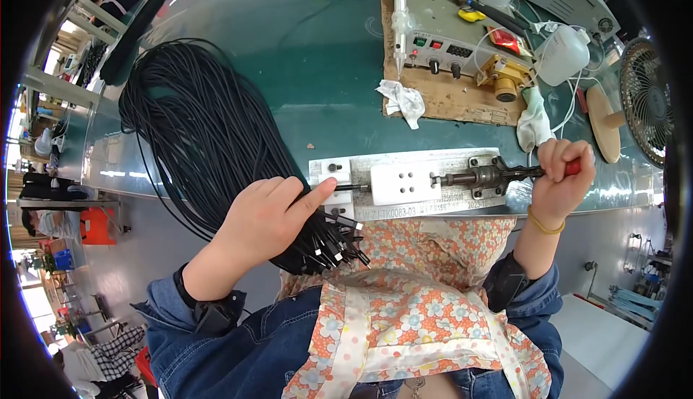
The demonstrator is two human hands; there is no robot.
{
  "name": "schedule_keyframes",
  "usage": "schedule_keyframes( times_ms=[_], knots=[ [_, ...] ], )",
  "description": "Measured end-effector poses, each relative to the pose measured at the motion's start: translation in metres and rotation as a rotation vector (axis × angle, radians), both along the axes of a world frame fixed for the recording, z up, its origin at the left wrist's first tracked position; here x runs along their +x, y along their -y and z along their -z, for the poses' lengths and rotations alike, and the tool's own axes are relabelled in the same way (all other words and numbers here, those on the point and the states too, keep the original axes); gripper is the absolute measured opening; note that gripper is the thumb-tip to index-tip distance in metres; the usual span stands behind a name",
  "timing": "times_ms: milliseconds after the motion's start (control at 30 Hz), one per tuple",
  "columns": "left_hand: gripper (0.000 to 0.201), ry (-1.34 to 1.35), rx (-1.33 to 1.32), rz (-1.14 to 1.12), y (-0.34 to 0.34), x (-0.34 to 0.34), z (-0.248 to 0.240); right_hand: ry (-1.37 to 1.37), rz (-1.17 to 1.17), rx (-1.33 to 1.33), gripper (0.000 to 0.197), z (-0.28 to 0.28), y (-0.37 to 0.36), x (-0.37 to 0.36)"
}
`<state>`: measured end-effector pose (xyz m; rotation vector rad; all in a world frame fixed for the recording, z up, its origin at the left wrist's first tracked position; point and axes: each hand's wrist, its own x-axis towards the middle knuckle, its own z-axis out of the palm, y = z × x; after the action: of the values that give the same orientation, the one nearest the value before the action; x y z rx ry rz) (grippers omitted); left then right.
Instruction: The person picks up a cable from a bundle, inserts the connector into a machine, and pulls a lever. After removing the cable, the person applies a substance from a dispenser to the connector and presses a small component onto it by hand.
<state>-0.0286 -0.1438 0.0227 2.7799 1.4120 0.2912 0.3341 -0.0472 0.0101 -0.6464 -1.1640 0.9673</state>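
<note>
My left hand is closed on the end of a black cable, with the index finger stretched along it. The cable tip points at the left side of a white block on a metal fixture plate; whether it is seated in there I cannot tell. My right hand wraps round the red handle of a push-type toggle clamp, whose plunger reaches the block's right side. A large bundle of black cables lies left of the fixture, its connector ends hanging at the table edge beneath my left hand.
Behind the fixture, a control box stands on cardboard with a dispensing syringe and a crumpled white cloth. A plastic bottle and a fan are at right. Other people sit farther left.
</note>
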Motion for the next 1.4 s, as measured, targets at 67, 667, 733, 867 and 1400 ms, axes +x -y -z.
schedule_keyframes(
  times_ms=[67,667,733,867,1400],
  knots=[
    [0.051,0.002,-0.006,0.001,0.003,0.000,-0.001,-0.212,-0.041,-0.025,0.024,0.000,0.002,0.005],
    [0.042,0.599,-0.145,0.081,0.000,-0.010,-0.018,0.656,0.008,0.132,0.016,-0.001,0.012,-0.025],
    [0.043,0.533,-0.064,0.111,-0.002,-0.008,-0.015,0.484,-0.003,0.050,0.011,0.002,0.012,-0.019],
    [0.046,0.209,0.167,0.078,-0.008,0.006,-0.001,0.427,0.002,0.123,0.013,0.002,0.012,-0.020],
    [0.063,-0.344,0.263,-0.117,-0.001,0.011,0.007,0.928,0.113,0.318,0.022,0.005,0.013,-0.040]
  ],
)
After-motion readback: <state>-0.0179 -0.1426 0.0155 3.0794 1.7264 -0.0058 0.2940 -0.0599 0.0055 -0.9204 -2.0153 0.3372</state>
